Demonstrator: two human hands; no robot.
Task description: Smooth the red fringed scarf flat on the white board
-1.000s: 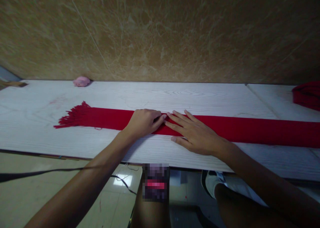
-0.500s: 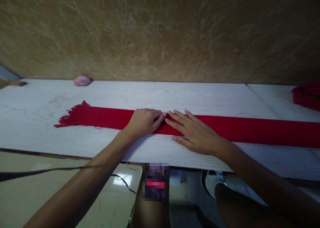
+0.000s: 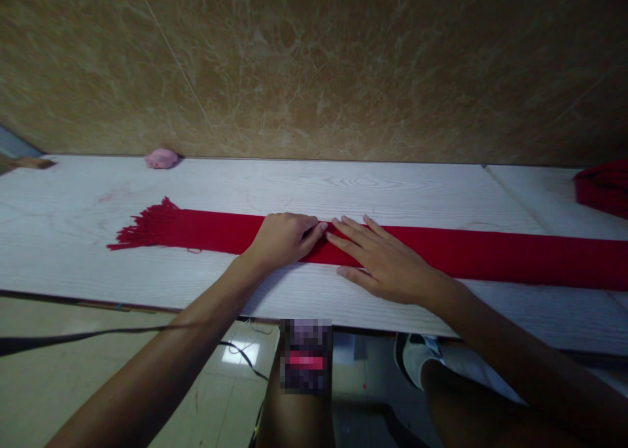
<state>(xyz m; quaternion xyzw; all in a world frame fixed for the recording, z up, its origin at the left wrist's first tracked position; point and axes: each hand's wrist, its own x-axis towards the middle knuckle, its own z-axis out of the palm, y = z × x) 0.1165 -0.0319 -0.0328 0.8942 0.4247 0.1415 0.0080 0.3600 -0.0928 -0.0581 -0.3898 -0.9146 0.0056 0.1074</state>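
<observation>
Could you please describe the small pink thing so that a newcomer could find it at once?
Start at the white table and follow its far edge, where it meets the brown wall, toward the left. The pink lump sits there, beyond the scarf and its fringe. It is the only pale pink, rounded thing; the cloth is deep red.

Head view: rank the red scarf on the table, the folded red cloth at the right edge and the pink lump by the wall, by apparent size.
1. red scarf
2. folded red cloth, cropped by the frame, so unsure
3. pink lump
</observation>
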